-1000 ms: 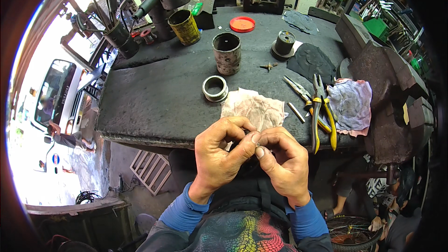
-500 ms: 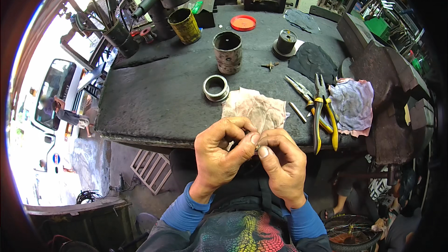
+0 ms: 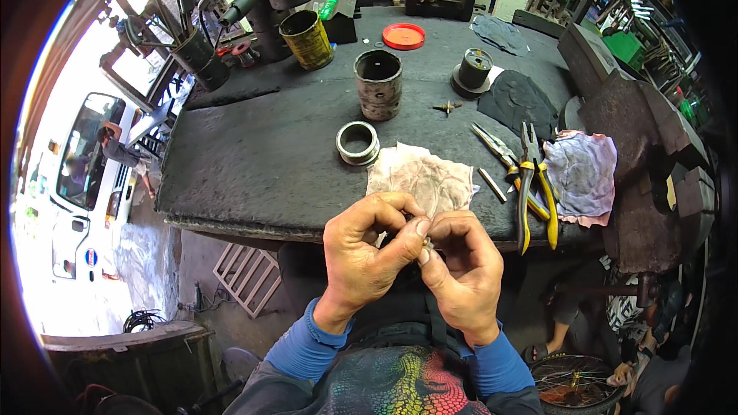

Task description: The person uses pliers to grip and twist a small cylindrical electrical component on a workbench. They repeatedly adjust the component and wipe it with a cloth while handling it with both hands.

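The left hand (image 3: 369, 257) is curling nearly closed, thumb pressing to forefinger; the right hand (image 3: 467, 277), at its three o'clock, is pinching likewise. Both are holding a small piece (image 3: 427, 244) between their fingertips, mostly hidden. Bracing fingertips together and turning gently would probably be serving best, hands keeping over the counter (image 3: 254, 154) against drops. Around the hands, one ring (image 3: 360, 157) is lying at eleven o'clock, one hollow cylinder (image 3: 379, 98) standing beyond; at twelve, one pale cloth (image 3: 419, 173) and, farther, one small fitting (image 3: 447, 108) are resting; toward two, one pin (image 3: 493, 185), two pliers (image 3: 529, 166) and one purplish cloth (image 3: 580, 173) are lying.
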{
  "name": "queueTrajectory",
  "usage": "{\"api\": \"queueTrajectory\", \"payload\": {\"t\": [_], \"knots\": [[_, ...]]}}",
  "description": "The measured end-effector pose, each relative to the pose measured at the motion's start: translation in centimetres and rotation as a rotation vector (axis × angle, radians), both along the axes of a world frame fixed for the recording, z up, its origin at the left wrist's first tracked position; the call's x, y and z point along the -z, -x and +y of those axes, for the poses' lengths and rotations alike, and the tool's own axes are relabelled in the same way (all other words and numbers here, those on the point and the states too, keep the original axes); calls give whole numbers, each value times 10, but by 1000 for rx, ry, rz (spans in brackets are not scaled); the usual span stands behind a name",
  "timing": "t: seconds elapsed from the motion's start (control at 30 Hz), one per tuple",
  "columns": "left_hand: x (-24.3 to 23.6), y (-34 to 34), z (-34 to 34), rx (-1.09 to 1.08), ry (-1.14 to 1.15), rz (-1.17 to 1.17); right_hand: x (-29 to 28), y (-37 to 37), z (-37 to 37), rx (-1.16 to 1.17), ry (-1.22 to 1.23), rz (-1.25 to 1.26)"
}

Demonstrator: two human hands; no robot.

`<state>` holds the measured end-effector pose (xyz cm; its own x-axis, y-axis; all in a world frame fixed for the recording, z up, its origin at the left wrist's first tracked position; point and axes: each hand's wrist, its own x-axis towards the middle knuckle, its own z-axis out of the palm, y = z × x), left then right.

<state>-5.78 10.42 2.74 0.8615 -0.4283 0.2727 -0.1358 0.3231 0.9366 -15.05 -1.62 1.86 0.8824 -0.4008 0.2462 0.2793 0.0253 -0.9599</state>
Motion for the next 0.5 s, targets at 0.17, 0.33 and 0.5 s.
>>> {"api": "queueTrajectory", "payload": {"t": [0.17, 0.33, 0.5], "knots": [[-3, -1, -1, 2, 19, 14, -4, -1, 1, -12, -130, -26], [1, -1, -2, -3, 9, -16, 2, 0, 0, 13, 73, -8], [0, -1, -4, 10, 33, 20, -3, -2, 3, 50, -33, -48]]}}
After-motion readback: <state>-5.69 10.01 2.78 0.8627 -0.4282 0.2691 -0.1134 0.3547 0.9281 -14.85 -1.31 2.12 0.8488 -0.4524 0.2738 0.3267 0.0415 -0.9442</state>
